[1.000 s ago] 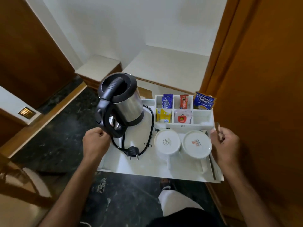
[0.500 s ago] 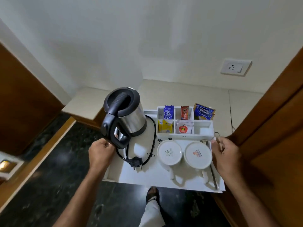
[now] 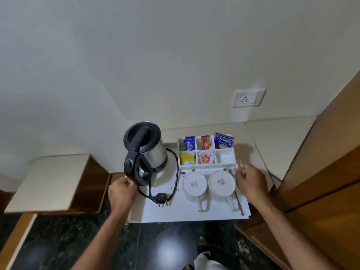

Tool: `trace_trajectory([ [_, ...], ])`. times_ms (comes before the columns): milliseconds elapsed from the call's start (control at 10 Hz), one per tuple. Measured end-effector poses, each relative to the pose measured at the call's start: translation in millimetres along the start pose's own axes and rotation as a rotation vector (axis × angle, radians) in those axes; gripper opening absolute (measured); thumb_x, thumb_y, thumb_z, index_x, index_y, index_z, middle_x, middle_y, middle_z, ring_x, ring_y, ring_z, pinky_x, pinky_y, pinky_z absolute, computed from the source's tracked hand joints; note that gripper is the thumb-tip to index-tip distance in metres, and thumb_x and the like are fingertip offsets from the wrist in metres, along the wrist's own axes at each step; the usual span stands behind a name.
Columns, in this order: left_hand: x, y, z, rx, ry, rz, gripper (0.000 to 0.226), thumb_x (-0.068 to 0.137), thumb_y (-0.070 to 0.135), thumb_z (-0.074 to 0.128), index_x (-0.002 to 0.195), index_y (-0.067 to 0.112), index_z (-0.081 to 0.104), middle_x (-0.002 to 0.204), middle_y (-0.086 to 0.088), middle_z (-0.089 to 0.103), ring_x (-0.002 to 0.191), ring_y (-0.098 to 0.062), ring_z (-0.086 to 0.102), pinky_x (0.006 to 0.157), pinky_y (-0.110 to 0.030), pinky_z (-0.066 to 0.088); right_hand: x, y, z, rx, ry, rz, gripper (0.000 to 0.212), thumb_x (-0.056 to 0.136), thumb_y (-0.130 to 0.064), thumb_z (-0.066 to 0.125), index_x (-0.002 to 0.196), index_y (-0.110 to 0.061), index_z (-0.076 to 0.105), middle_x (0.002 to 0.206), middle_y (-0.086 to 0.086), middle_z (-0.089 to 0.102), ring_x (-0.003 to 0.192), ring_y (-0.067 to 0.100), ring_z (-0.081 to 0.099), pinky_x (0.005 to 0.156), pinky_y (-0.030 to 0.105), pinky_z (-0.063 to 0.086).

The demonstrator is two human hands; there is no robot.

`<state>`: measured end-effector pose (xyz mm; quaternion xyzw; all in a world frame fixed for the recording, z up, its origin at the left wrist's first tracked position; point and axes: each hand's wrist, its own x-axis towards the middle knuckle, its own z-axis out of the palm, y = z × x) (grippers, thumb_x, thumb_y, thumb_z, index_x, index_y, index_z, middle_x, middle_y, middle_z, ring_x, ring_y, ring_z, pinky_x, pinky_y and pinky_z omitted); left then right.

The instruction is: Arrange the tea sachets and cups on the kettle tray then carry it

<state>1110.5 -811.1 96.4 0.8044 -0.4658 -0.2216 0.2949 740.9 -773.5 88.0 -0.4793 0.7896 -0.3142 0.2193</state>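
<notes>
I hold a white kettle tray (image 3: 179, 213) in the air by its two side edges. My left hand (image 3: 121, 191) grips the left edge and my right hand (image 3: 250, 182) grips the right edge. A steel kettle (image 3: 150, 152) with a black handle stands on the tray's left half, its black cord and plug (image 3: 160, 198) looped beside it. Two white cups (image 3: 194, 185) (image 3: 222, 183) sit upside down at the front right. Behind them, a white divided box (image 3: 226, 151) holds several tea sachets (image 3: 223, 141). A spoon (image 3: 234, 184) lies along the right edge.
A white counter (image 3: 276, 141) lies just beyond the tray, with a wall socket (image 3: 248, 98) above it. A lower white-topped wooden shelf (image 3: 52, 184) is at the left. Wooden panelling (image 3: 327, 172) stands close on the right. The floor (image 3: 58, 246) is dark polished stone.
The view has swung right and upward toward the wall and counter. The tray has come closer to the counter, still level, with both hands on its edges.
</notes>
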Motion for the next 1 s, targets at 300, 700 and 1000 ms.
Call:
trace_trajectory([
  [300,44.7,-15.0,67.3,0.057,-0.096,-0.02,0.031,0.089,0.02,0.057,0.058,0.015,0.057,0.06,-0.004,0.059,0.059,-0.024,0.054,0.055,-0.036,0.044,60.2,34.8,58.2,-0.028,-0.201,0.196,0.015,0.093,-0.021,0.057,0.104,-0.011,0.062,0.087,-0.003,0.059,0.084,0.017,0.058,0.071,0.027,0.041],
  [700,71.8,-32.3,79.8,0.174,-0.256,0.011,0.027,0.093,0.029,0.055,0.074,0.01,0.06,0.072,-0.007,0.061,0.069,-0.029,0.057,0.063,-0.04,0.048,69.1,26.0,76.0,-0.032,-0.173,0.15,0.011,0.093,-0.015,0.055,0.081,-0.015,0.055,0.076,0.0,0.056,0.074,0.022,0.054,0.065,0.027,0.036],
  [1000,84.0,-19.8,54.1,0.352,-0.276,0.045,0.049,0.099,0.038,0.042,0.071,0.001,0.058,0.069,-0.011,0.063,0.065,-0.029,0.059,0.059,-0.037,0.048,69.9,8.0,69.5,-0.11,-0.151,0.218,0.014,0.091,-0.012,0.049,0.093,-0.004,0.061,0.097,0.015,0.066,0.094,0.036,0.062,0.072,0.031,0.044],
])
